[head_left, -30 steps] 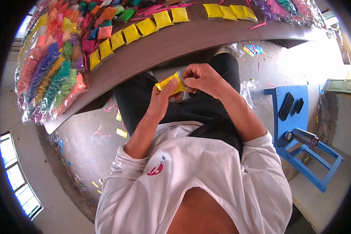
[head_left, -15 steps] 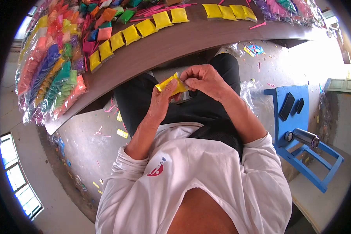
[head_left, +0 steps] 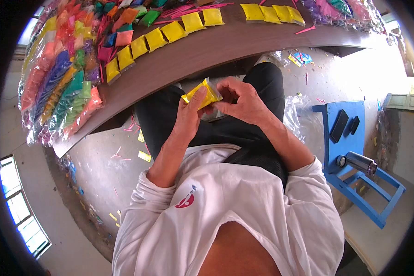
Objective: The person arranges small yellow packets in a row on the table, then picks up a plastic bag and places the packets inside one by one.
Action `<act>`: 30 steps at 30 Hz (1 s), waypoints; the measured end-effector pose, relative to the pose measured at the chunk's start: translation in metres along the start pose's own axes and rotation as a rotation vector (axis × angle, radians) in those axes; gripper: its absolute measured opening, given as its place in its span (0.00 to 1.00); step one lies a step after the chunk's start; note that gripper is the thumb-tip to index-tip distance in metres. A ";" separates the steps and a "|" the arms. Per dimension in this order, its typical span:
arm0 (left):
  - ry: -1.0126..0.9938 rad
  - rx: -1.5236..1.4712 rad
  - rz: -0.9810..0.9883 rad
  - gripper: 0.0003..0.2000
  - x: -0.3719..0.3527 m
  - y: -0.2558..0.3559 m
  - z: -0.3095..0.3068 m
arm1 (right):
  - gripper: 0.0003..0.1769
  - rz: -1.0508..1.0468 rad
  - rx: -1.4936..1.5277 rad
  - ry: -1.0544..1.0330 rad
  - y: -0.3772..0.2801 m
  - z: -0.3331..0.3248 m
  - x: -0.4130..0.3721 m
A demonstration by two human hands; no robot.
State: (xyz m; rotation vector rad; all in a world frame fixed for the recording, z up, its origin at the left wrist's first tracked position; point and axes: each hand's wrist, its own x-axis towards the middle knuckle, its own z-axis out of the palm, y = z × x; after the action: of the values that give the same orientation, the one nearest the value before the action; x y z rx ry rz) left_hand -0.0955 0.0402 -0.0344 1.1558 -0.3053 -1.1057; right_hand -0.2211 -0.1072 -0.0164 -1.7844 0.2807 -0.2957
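A small yellow packet (head_left: 202, 97) with a clear crimped end is held over my lap, below the table edge. My left hand (head_left: 192, 108) is closed on it, thumb across its front and fingers behind. At the packet's clear right end is my right hand (head_left: 243, 100), its fingers curved, with a gap between thumb and forefinger. Its fingertips are right at the packet's edge. On the table (head_left: 207, 48) in front of me lies a curved row of similar yellow packets (head_left: 156, 39), with another short row (head_left: 271, 14) to the right.
Heaped bags of coloured packets (head_left: 55, 87) cover the table's left end. More bags (head_left: 342, 14) lie at far right, with pink sticks (head_left: 188, 12) between. A blue stool (head_left: 349, 108) on my right bears a phone-like black object (head_left: 339, 125) and a metal flask (head_left: 361, 162). Scraps litter the floor.
The packet has tilted, its clear end now turned up and more exposed. My right hand's thumb and forefinger have come apart from their pinch at that end. My left hand keeps its hold.
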 end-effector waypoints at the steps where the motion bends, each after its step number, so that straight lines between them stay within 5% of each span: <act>1: 0.018 0.013 0.001 0.21 0.000 -0.001 0.000 | 0.20 -0.009 -0.007 0.022 -0.001 -0.001 0.000; 7: 0.028 0.060 -0.012 0.21 0.000 -0.006 -0.003 | 0.15 -0.066 0.326 0.077 0.009 0.005 0.000; 10: 0.023 0.068 -0.010 0.21 -0.002 -0.005 0.001 | 0.14 0.190 0.419 0.017 0.003 -0.004 0.001; 30: -0.012 0.098 -0.009 0.19 -0.004 -0.003 0.007 | 0.16 0.249 0.468 -0.025 0.015 -0.006 0.008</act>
State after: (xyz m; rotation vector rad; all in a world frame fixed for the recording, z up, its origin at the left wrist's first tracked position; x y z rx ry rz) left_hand -0.1041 0.0397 -0.0320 1.2382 -0.3675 -1.1161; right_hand -0.2158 -0.1186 -0.0292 -1.2758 0.3780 -0.1444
